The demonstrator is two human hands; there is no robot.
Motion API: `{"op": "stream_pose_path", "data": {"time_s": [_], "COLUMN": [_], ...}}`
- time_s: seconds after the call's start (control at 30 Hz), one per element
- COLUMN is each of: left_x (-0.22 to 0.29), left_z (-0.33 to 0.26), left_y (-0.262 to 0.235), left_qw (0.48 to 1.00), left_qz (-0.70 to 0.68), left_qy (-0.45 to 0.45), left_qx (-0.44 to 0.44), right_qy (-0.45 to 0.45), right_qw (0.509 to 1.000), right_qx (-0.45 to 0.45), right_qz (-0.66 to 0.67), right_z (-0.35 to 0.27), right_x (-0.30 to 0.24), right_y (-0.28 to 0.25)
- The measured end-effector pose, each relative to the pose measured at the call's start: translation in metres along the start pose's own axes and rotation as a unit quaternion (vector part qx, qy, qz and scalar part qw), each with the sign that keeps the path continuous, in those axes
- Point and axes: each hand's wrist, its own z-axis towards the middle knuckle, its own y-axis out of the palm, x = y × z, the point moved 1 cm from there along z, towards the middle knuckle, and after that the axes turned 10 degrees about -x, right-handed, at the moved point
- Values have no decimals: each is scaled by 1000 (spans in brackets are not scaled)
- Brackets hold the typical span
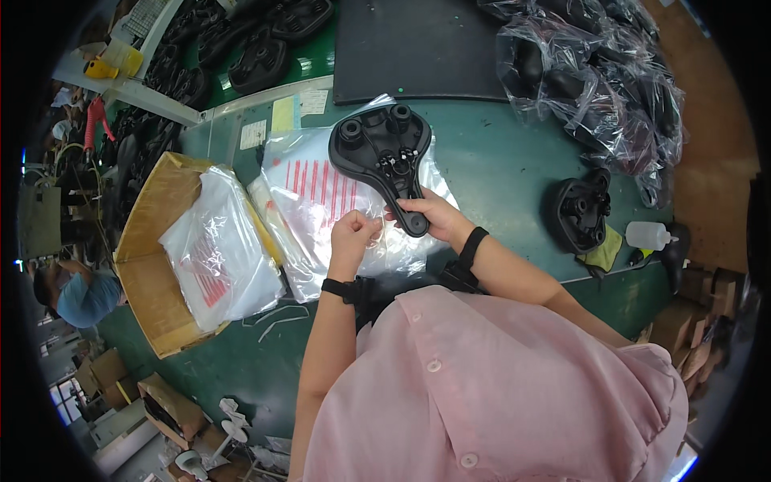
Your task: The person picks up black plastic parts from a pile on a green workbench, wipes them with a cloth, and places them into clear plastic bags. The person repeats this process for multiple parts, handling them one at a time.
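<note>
The right hand (pixel 434 215) grips a black bike seat (pixel 371 166) by its narrow nose, underside up and wide end pointing away, over a stack of clear plastic bags (pixel 309 189) on the green tabletop (pixel 486 173); the left hand (pixel 350 234) curls thumb toward fingers just beside it, and from my distant post I cannot tell whether any plastic is caught between them. With only the narrow end held, I judge the wide end could tip or twist the seat loose, and the hardware underneath could snag and tear the thin film. The slick bags might also slide over one another if dragged. To the left, a worn open box (pixel 144 281) holds more bags; a dark mat (pixel 418 48) lies on the far side, between more black seats (pixel 259 68) and a plastic-wrapped pile (pixel 594 88). On the right I see a second seat (pixel 578 210), a yellowish cloth (pixel 604 252) and a white bottle (pixel 647 235). Far left, a person in blue (pixel 87 293) occupies the cluttered workshop.
</note>
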Motion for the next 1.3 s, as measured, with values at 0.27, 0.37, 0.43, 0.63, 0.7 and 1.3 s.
{"op": "stream_pose_path", "data": {"time_s": [0.27, 0.37, 0.43, 0.63, 0.7, 1.3], "left_x": [23, 34, 40, 24, 47, 126], "left_z": [-5, -2, -3, -7, -19, -87], "left_y": [14, 23, 23, -6, -14, -59], "left_qw": [983, 965, 960, 995, 999, 957], "left_qz": [183, 263, 278, 95, -39, -56], "left_qy": [-2, 24, 20, 19, 14, 169], "left_qx": [-13, 3, -12, -5, 5, 229], "right_qy": [32, 4, -4, 9, -4, -62], "right_qw": [999, 997, 995, 991, 987, 991], "right_qx": [11, 26, 31, 61, 80, 115], "right_qz": [-36, -71, -94, -119, -137, -7], "right_z": [-24, -21, -14, -4, -4, -22], "right_x": [-10, -9, -6, 2, -1, -14], "right_y": [21, 29, 23, 12, 4, -54]}}
